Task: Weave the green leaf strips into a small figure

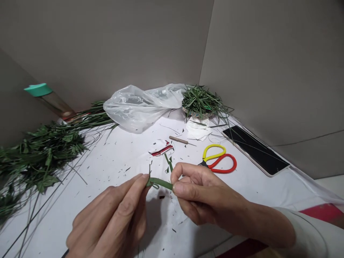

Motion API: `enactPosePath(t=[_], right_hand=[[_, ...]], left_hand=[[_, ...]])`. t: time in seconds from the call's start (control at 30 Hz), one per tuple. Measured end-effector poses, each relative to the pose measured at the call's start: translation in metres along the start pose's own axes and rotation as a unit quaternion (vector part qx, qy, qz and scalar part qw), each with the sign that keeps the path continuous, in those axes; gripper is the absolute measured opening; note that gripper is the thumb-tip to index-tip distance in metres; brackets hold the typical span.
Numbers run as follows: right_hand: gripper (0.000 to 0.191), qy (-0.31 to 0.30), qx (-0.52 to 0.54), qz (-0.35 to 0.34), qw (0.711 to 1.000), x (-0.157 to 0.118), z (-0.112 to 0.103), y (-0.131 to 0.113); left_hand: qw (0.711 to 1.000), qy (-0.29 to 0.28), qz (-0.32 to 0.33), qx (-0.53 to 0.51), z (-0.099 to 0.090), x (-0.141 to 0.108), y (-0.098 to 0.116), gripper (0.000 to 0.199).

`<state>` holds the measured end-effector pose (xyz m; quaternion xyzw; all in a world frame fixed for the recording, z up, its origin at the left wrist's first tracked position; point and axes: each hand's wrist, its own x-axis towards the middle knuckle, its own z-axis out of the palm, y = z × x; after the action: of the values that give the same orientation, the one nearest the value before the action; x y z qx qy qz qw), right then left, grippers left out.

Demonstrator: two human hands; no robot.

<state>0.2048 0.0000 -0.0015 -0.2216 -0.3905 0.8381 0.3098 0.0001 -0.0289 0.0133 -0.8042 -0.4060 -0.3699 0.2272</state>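
Observation:
A narrow green leaf strip (162, 183) stretches between my two hands above the white cloth, with a small loop near its left end. My left hand (115, 211) pinches that end between thumb and forefinger, and a thin stalk pokes up beside the fingertips. The other end is pinched by my right hand (204, 190), where a further piece of the strip rises past the fingers. Just beyond my right hand lie scissors (221, 157) with one yellow and one red handle loop; their blades are mostly hidden.
An awl (178, 139) with a wooden handle and a torn red-and-white scrap (161, 147) lie ahead. Farther back are a plastic bag (139, 107), a heap of cut green strips (201, 100) and a phone (255, 150). Leafy stems (40, 154) and a green-lidded bottle (51, 100) stand left.

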Motion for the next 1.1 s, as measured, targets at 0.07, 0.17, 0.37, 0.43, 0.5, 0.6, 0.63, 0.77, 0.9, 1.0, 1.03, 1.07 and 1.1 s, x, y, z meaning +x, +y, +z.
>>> enactPosePath(t=[0.07,0.17,0.37,0.43,0.5,0.6,0.63,0.77,0.9,1.0,1.03,1.07,1.1], right_hand=[[0.013,-0.009,0.016,0.002,1.000,0.000,0.000,0.002],[0.015,-0.013,0.034,-0.021,0.999,0.001,0.000,0.005],[0.017,0.080,-0.033,-0.071,0.994,0.004,0.006,0.004],[0.017,0.105,-0.063,-0.094,0.988,0.004,0.009,0.004],[0.017,0.129,-0.096,-0.120,0.980,0.004,0.011,0.005],[0.014,0.160,-0.161,-0.162,0.960,0.003,0.013,0.009],[0.013,0.170,-0.178,-0.167,0.955,0.003,0.013,0.010],[0.013,0.179,-0.179,-0.161,0.954,0.006,0.012,0.012],[0.016,0.149,-0.131,-0.132,0.971,0.010,0.009,0.009],[0.020,0.113,-0.102,-0.095,0.984,0.012,0.007,0.006],[0.022,0.103,-0.093,-0.085,0.987,0.012,0.007,0.005],[0.023,0.095,-0.086,-0.077,0.989,0.013,0.006,0.003],[0.024,0.090,-0.081,-0.070,0.990,0.013,0.006,0.002]], left_hand=[[1.000,0.006,-0.010,0.001,0.002,0.000,0.002,0.021],[0.998,0.034,-0.054,-0.024,0.008,-0.002,0.006,0.017],[0.985,-0.052,-0.143,-0.081,0.010,-0.005,0.018,0.009],[0.972,-0.064,-0.191,-0.117,0.009,-0.005,0.021,0.009],[0.948,-0.071,-0.252,-0.181,0.010,-0.003,0.022,0.009],[0.902,-0.062,-0.333,-0.268,0.016,0.000,0.021,0.011],[0.892,-0.058,-0.349,-0.282,0.018,0.001,0.020,0.011],[0.857,-0.065,-0.399,-0.321,0.022,0.003,0.017,0.008],[0.815,-0.087,-0.443,-0.364,0.021,0.004,0.018,0.009],[0.791,-0.079,-0.469,-0.385,0.022,0.006,0.019,0.008],[0.785,-0.076,-0.476,-0.389,0.022,0.007,0.019,0.008],[0.782,-0.074,-0.480,-0.392,0.022,0.008,0.019,0.008],[0.780,-0.074,-0.482,-0.392,0.023,0.008,0.019,0.009]])
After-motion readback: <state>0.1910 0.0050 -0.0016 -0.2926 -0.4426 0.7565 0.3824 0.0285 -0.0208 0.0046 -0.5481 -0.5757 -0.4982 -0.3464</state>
